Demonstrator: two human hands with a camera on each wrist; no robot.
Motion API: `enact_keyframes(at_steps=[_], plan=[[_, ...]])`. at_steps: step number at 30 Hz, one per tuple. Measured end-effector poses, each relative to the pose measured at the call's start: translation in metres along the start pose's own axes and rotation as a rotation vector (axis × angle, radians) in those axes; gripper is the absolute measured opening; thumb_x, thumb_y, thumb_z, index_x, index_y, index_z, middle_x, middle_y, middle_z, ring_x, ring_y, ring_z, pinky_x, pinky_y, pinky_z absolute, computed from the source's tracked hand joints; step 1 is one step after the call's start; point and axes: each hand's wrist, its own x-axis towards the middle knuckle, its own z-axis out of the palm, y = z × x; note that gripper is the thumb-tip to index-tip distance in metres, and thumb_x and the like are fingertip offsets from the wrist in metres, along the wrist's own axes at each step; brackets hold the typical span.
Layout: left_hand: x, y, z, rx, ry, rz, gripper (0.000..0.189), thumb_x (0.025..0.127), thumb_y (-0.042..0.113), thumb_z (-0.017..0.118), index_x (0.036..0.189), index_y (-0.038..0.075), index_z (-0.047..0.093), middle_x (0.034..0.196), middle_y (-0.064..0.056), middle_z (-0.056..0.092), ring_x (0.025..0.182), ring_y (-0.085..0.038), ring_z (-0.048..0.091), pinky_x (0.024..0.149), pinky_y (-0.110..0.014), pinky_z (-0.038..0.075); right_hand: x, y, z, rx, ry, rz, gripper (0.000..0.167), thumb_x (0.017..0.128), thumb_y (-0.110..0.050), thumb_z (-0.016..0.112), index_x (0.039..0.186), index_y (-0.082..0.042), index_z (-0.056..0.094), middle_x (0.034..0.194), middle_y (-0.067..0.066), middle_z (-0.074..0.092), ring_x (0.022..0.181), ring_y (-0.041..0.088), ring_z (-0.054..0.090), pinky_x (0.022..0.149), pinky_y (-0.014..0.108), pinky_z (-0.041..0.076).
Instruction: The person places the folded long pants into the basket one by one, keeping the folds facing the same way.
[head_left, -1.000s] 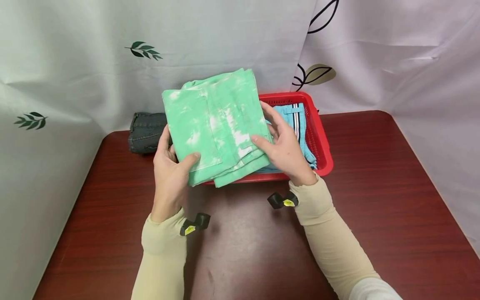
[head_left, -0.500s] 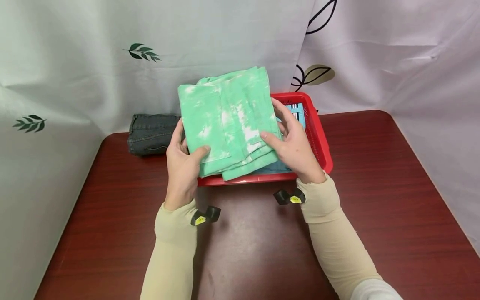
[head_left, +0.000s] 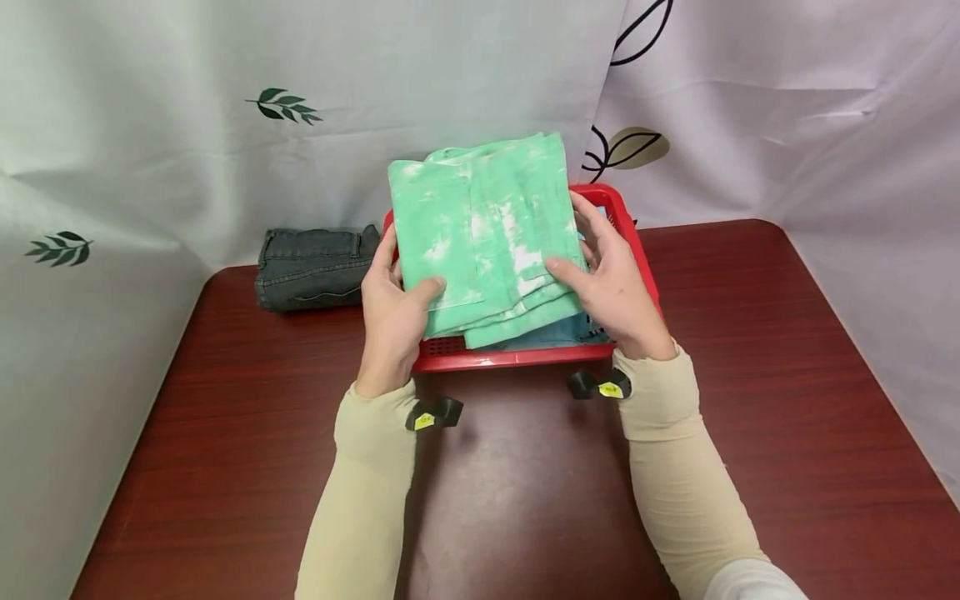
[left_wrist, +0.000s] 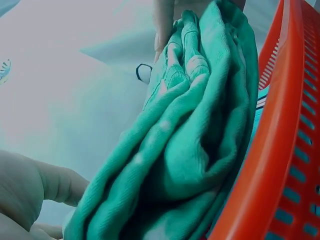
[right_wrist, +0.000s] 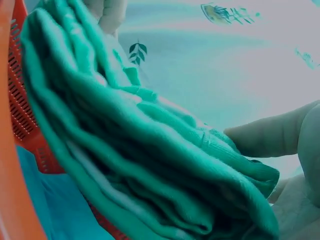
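Note:
Folded green pants with white tie-dye patches are held up over a red plastic basket. My left hand grips their left edge, thumb on top and fingers underneath. On the opposite edge, my right hand holds them the same way. Both wrist views show the thick layered folds of the green pants, close beside the basket wall. A light-blue folded garment lies inside the basket, mostly hidden by the pants.
Rolled or folded dark grey jeans lie on the table just left of the basket. The reddish-brown wooden table extends to both sides and toward me. A white curtain with leaf prints hangs right behind.
Both hands have carried the green pants to the right, further over the basket. More of the dark jeans and the basket's left side now show; the blue garment is more covered.

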Motion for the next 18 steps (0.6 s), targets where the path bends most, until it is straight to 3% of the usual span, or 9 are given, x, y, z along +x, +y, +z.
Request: enact_keyframes(at_steps=[8, 18], plan=[[0.004, -0.005, 0.013, 0.019, -0.007, -0.021, 0.086, 0.086, -0.015, 0.055, 0.159, 0.02, 0.029, 0.141, 0.0, 0.056, 0.118, -0.019, 0.06, 0.081, -0.031, 0.054, -0.001, -0.001, -0.009, -0.04, 0.004, 0.02, 0.076, 0.091, 0.006, 0.058, 0.158, -0.018, 0.032, 0.152, 0.006, 0.042, 0.126, 0.027, 0.051, 0.085, 0.027, 0.054], [0.006, -0.012, 0.023, 0.134, -0.046, -0.045, 0.084, 0.09, -0.009, 0.059, 0.161, 0.018, 0.024, 0.147, 0.0, 0.05, 0.124, -0.017, 0.054, 0.091, -0.036, 0.053, -0.005, -0.005, -0.019, -0.125, -0.019, 0.107, 0.077, 0.09, 0.007, 0.054, 0.158, -0.02, 0.027, 0.149, 0.006, 0.041, 0.119, 0.027, 0.055, 0.082, 0.031, 0.053]])
